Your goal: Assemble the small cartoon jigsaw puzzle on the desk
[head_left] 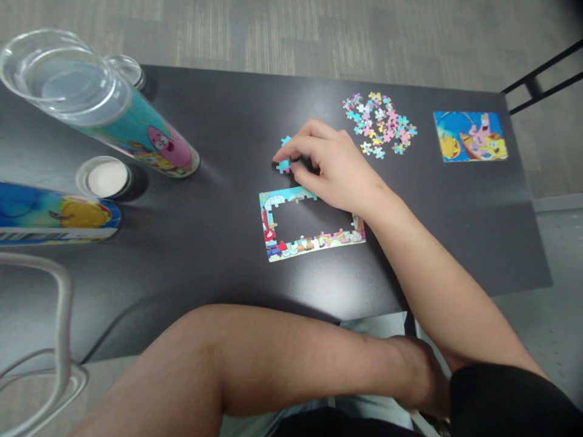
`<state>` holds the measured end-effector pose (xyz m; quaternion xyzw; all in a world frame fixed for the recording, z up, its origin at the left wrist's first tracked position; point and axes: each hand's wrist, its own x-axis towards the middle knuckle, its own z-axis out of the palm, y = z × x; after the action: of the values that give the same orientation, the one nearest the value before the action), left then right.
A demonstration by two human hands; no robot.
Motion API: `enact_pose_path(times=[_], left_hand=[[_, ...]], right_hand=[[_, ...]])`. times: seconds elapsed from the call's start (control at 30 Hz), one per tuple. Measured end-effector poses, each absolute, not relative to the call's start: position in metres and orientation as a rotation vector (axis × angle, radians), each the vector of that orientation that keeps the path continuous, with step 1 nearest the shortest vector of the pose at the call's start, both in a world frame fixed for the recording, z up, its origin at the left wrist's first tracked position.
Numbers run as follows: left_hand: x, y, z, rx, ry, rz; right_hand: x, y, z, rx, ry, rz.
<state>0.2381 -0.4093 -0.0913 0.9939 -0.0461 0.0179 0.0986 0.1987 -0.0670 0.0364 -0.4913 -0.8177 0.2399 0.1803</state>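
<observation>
My right hand (330,167) rests on the black table (204,243) just above a partly built puzzle frame (310,226), a colourful rectangular border with an open middle. Its fingertips pinch a small blue puzzle piece (283,165); another blue piece (286,141) lies just behind the fingers. My left forearm lies across the front of the view, and my left hand (421,376) hangs below the table edge, its fingers hidden behind my right arm.
A pile of several loose puzzle pieces (379,123) lies at the back right, with a small cartoon reference picture (470,136) beyond it. At left stand a clear-lidded cartoon tube (104,109), a round lid (105,177) and another tube (54,215). A chair frame (542,79) shows far right.
</observation>
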Motion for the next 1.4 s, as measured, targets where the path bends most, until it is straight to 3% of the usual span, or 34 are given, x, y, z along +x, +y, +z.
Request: enact_pose_path(times=[0.1, 0.17, 0.57, 0.83, 1.2, 1.4], left_hand=[[0.238, -0.423, -0.105, 2.751, -0.642, 0.198], [0.239, -0.431, -0.115, 2.691, -0.746, 0.215], [0.252, -0.444, -0.13, 2.671, -0.829, 0.221], [0.234, -0.43, -0.113, 2.849, -0.737, 0.326], [0.226, -0.422, -0.103, 2.905, -0.713, 0.493], [0.22, -0.406, -0.093, 2.889, -0.716, 0.414]], right_hand=[[0.199, -0.067, 0.033, -1.414, -2.274, 0.617], [0.199, -0.066, 0.029, -1.418, -2.256, 0.585], [0.213, -0.06, 0.039, -1.501, -2.186, 0.92], [0.233, -0.055, 0.048, -1.489, -2.251, 0.838], [0.276, -0.056, 0.08, -1.489, -2.057, 1.317], [0.29, -0.053, 0.076, -1.505, -2.114, 1.397]])
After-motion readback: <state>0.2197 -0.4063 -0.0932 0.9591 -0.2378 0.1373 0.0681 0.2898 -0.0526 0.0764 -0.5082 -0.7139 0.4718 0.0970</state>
